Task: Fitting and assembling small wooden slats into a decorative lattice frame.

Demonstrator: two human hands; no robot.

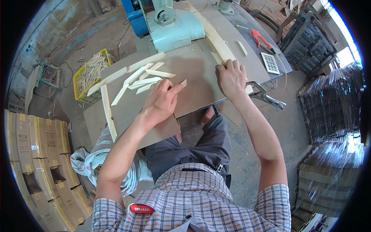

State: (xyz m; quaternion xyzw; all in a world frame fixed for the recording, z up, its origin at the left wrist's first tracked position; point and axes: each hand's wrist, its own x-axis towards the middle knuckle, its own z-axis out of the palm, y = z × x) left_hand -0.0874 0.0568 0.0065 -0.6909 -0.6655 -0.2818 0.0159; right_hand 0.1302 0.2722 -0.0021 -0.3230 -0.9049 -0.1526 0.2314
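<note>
My left hand [159, 97] is closed on a short wooden strip, whose slanted tip [183, 84] sticks out past the fingers to the right. Just beyond it, several pale cut strips [148, 82] with angled ends lie loosely on the brown tabletop [193, 96]. My right hand [232, 79] is closed at the near end of a long pale board [220, 43]. A small wooden strip [216, 58] runs in under its fingers along the board's left side; the fingers hide its end. Ahead stands a light-green machine [177, 31] with a rounded cover.
A metal locking clamp [266, 96] grips the table edge by my right wrist. Farther right lie a red air gun [259, 38] and a patterned square [269, 63]. A yellow crate [92, 77] of wood strips stands left, above stacked cartons [42, 143]. Wrapped stacks [328, 112] line the right.
</note>
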